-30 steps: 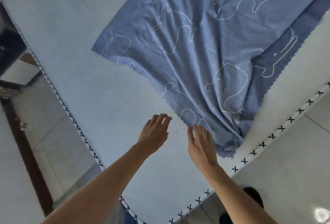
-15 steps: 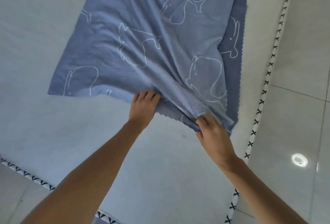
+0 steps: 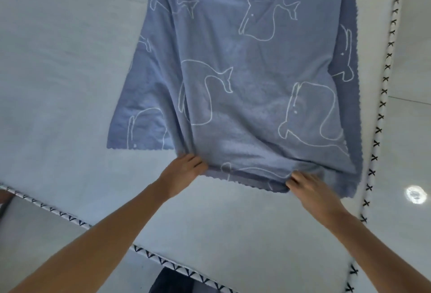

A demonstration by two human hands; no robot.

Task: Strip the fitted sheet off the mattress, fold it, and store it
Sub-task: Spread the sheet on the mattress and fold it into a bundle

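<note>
The blue cotton sheet printed with white outline whales [image 3: 245, 71] lies partly doubled over on the pale grey mattress [image 3: 58, 82], its near scalloped edge raised. The left hand [image 3: 184, 171] grips that edge at its left end, fingers curled into the cloth. The right hand [image 3: 310, 187] pinches the same edge further right, fingers tucked under the fabric. The mattress's white piping with dark cross-stitching [image 3: 382, 106] runs beside the sheet's right side, next to the glossy tiled floor [image 3: 410, 129].
</note>
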